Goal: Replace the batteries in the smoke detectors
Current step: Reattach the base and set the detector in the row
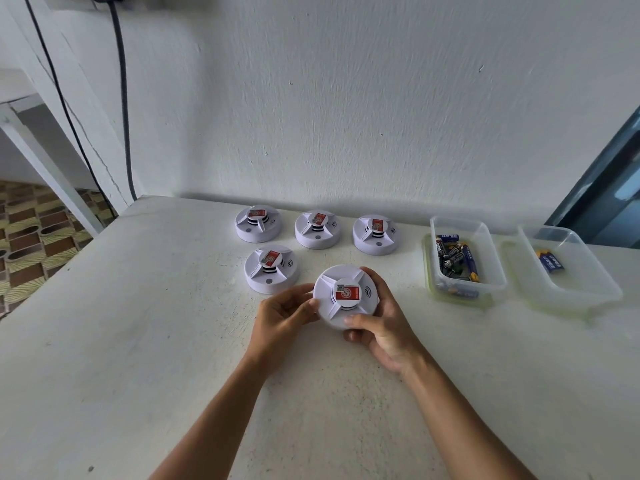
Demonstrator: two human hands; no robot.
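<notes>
A round white smoke detector (341, 284) with a red sticker on top is held between both hands just above the table. My left hand (282, 315) grips its left rim with curled fingers. My right hand (379, 322) curls round its right and near side, thumb on the front edge. Several more white detectors stand behind it: one close at the left (270, 269) and three in a row near the wall (258, 224) (317, 229) (375, 234).
A clear plastic tub (485, 268) at the right holds several batteries (457, 258). Further right, a second clear tub (588, 289) holds a blue battery pack (550, 260). The white table (138, 323) meets a white wall; its left edge drops to a tiled floor.
</notes>
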